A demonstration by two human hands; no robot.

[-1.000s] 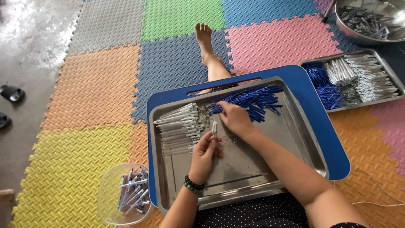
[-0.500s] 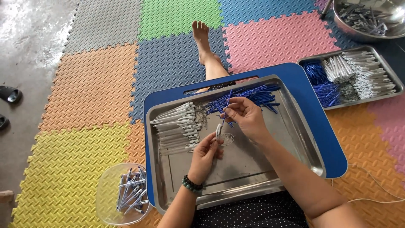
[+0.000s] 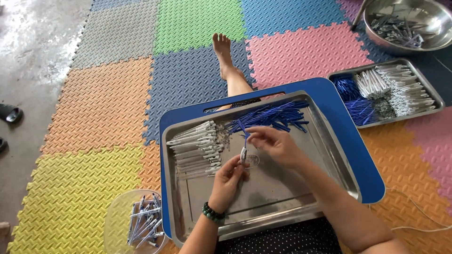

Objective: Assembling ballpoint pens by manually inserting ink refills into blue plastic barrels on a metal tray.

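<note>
A pen barrel [image 3: 243, 154], slim and white, is pinched upright by the left hand [image 3: 228, 176] over the steel tray [image 3: 287, 197]; the right hand [image 3: 273, 143] pinches a blue refill [image 3: 245, 137] at its top. Two trays, one steel bowl [image 3: 414, 42], ridged foam floor mats [image 3: 94, 108].

A patchwork of foam floor mats [image 3: 94, 108] in grey, green, blue, pink, orange and yellow covers the ground. A round steel bowl [image 3: 426, 44] of grey parts sits far right, near a second steel tray [image 3: 435, 96] with blue and white pieces. Black sandals [image 3: 8, 114] rest on bare concrete [image 3: 33, 42].
</note>
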